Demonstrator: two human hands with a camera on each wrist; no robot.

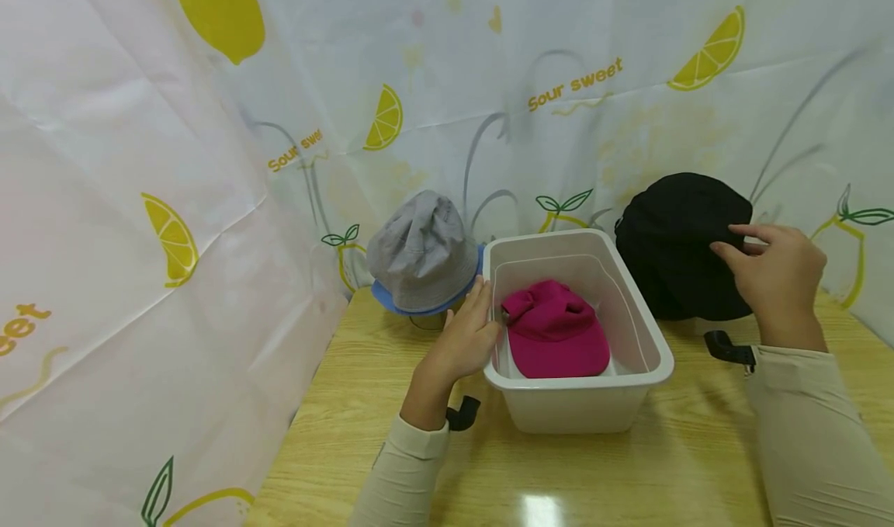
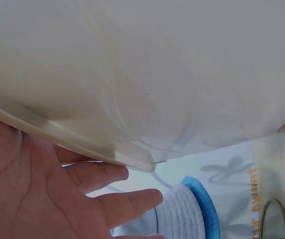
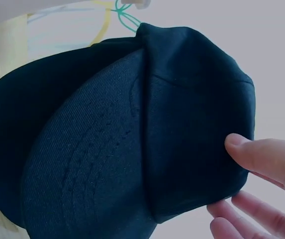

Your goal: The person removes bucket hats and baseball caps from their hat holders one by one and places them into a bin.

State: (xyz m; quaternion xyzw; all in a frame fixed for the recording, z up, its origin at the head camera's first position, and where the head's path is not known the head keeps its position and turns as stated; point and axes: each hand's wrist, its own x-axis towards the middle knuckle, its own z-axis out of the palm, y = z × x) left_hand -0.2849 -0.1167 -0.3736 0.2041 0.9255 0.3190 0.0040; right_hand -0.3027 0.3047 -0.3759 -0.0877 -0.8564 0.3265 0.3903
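Plainly, in the head view, a white bin is seen on the worktop, and a pink cap is contained in it, brim toward the near wall. The bin's left rim is touched by the left hand, its fingers laid out nearly straight. By the worktop's far left corner, a grey hat is set above a blue brim. Near the far edge, right of the bin, a black cap is held by the right hand.

From the left wrist, the rim is met by the palm and the fingers are extended past it; the thumb is hidden. A wire loop is shown at lower right.

From the right wrist, the black cap's crown is pinched, the thumb pressed on one face, the fingers partly hidden behind.
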